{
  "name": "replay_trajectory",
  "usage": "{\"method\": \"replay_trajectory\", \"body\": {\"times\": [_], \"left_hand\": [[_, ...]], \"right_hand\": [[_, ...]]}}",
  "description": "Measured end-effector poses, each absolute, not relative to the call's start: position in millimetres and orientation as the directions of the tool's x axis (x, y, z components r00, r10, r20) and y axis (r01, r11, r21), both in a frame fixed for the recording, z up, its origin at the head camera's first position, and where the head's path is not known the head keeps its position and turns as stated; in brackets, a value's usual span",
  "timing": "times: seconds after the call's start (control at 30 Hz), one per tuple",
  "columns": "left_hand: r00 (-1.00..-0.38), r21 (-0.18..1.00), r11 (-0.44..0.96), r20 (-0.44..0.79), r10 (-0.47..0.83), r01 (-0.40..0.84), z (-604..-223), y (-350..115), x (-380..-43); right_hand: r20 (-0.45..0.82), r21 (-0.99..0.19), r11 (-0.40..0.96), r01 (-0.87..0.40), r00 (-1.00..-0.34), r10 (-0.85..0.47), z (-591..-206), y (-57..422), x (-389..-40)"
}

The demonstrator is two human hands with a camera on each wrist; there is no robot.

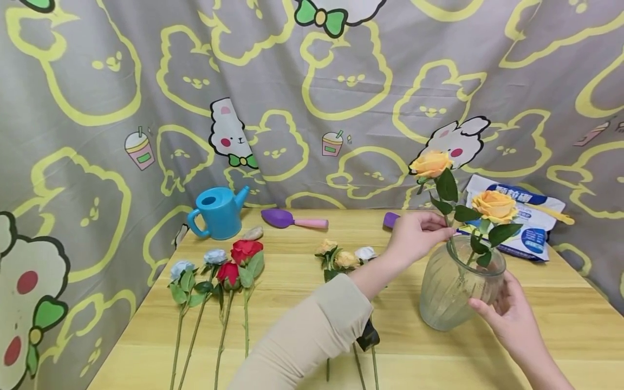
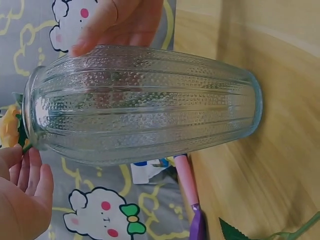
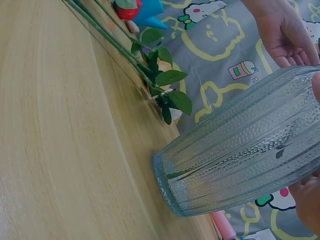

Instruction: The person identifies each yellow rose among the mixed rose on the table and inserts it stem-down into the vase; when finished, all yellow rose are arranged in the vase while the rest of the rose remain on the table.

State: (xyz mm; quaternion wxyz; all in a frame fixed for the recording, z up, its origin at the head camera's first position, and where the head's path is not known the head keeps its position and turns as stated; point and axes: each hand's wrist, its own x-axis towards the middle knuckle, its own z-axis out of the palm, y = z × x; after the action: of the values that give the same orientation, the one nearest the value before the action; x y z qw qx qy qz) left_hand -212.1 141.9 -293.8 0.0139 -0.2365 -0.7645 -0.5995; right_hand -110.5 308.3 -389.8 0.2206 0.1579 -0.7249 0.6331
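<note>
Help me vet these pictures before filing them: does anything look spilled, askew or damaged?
Nothing looks spilled or broken. The vase looks askew in the head view, leaning toward the picture's right as the right hand holds its side and the left hand pinches a yellow rose by its stem; the camera angle may exaggerate that.

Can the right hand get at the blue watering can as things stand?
Probably not: the right hand is holding the glass vase, and the left arm stretches between it and the blue watering can, which stands far over to the left.
</note>
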Motion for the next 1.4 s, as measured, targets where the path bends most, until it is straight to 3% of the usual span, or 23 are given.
{"method": "replay_trajectory", "body": {"times": [0.1,0.37,0.73,0.93,1.1,1.2,1.4], "left_hand": [[-0.89,0.902,0.203,0.301,0.342,0.382,-293.7,142.2,-211.3],[-0.881,0.908,0.136,0.333,0.335,0.395,-291.4,143.3,-212.5],[-0.916,0.926,0.197,0.254,0.31,0.323,-292.1,142.7,-210.5],[-0.886,0.962,0.075,0.209,0.415,0.262,-296.4,127.4,-212.9],[-0.841,0.976,-0.011,0.191,0.505,0.216,-300.9,83.4,-220.8],[-0.847,0.985,0.036,0.127,0.516,0.17,-304.5,47.6,-228.2],[-0.891,0.951,0.295,-0.053,0.451,0.093,-325.4,-12.2,-240.7]], "right_hand": [[0.515,-0.852,0.144,-0.504,-0.856,0.053,-390.9,308.3,-110.0],[0.507,-0.855,0.162,-0.493,-0.86,0.057,-391.0,308.4,-109.8],[0.516,-0.851,0.148,-0.503,-0.854,0.063,-391.3,304.7,-111.0],[0.533,-0.844,0.118,-0.523,-0.844,0.067,-390.2,307.9,-110.0],[0.526,-0.848,0.113,-0.518,-0.849,0.057,-389.3,309.4,-110.6],[0.513,-0.854,0.125,-0.504,-0.857,0.052,-388.7,309.4,-111.2],[0.533,-0.845,0.077,-0.529,-0.845,0.038,-388.5,308.1,-114.6]]}}
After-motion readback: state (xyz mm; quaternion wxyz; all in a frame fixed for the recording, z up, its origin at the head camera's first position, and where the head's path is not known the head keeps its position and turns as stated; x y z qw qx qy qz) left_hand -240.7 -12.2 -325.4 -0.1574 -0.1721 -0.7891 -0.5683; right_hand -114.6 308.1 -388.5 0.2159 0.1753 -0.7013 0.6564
